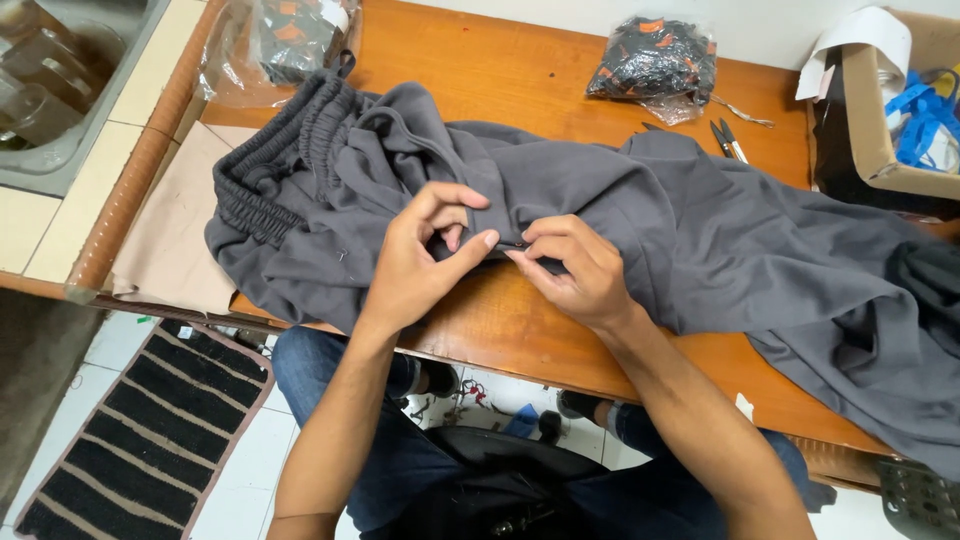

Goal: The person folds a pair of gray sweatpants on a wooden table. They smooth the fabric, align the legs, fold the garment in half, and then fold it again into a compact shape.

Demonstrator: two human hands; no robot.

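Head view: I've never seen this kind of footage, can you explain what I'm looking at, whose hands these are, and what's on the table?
The one picture comes from a camera on a person's head, looking down at their own bare hands. The left hand and right hand pinch a fold of grey sweatpants spread over a wooden table. Behind lie small snips, two clear bags of dark items, and a cardboard box at right. A striped mat lies on the floor.
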